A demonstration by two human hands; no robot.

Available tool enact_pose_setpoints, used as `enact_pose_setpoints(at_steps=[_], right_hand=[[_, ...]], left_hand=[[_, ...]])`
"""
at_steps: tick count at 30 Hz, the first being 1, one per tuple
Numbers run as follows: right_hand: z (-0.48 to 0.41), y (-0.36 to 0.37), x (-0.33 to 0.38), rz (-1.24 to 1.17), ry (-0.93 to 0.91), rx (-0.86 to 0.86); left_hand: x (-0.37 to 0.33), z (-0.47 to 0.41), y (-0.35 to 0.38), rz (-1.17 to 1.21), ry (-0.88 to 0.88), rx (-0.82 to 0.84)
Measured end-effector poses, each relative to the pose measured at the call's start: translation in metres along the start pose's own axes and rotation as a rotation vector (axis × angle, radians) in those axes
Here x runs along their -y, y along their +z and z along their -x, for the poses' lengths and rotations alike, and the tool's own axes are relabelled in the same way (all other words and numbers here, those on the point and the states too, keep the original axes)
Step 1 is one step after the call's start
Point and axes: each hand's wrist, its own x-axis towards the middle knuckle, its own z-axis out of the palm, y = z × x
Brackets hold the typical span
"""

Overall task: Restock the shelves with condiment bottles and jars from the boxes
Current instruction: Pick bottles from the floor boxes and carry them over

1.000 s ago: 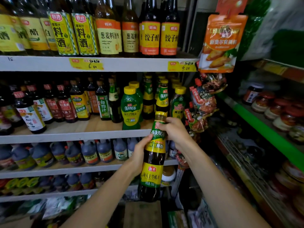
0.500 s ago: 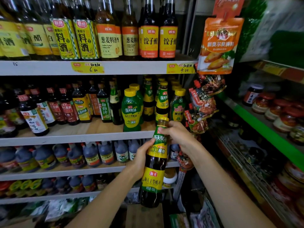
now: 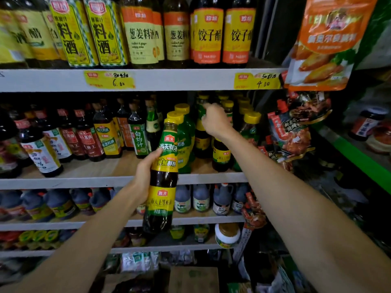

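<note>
A tall dark sauce bottle with green and yellow labels and a gold cap is held upright in front of the second shelf; my left hand grips its middle from the left. My right hand is up on that shelf, its fingers curled round the neck of a green-labelled dark bottle among the yellow-capped bottles. Blur hides exactly how the fingers lie.
The top shelf carries cooking wine and vinegar bottles with yellow price tags. Lower shelves hold blue-grey jugs and small jars. Snack packets hang at the right. A green-edged shelf with jars runs along the right. A cardboard box stands below.
My right hand has let go of the held bottle's cap and moved up to a bottle on the second shelf. My left hand has raised the bottle slightly, alone.
</note>
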Motion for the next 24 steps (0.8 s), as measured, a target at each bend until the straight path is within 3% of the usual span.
enact_pose_setpoints(at_steps=[5, 9, 14, 24], right_hand=[[-0.049, 0.03, 0.012, 0.246, -0.069, -0.101], [-0.083, 0.033, 0.005, 0.484, -0.094, 0.097], [-0.103, 0.037, -0.001, 0.456, -0.002, 0.079], [-0.109, 0.048, -0.008, 0.483, 0.014, 0.002]], left_hand=[[0.011, -0.006, -0.011, 0.085, -0.018, -0.035], [0.026, -0.01, -0.02, 0.165, -0.048, -0.04], [0.031, -0.016, -0.027, 0.17, -0.062, -0.042], [0.035, -0.038, -0.026, 0.184, 0.003, -0.013]])
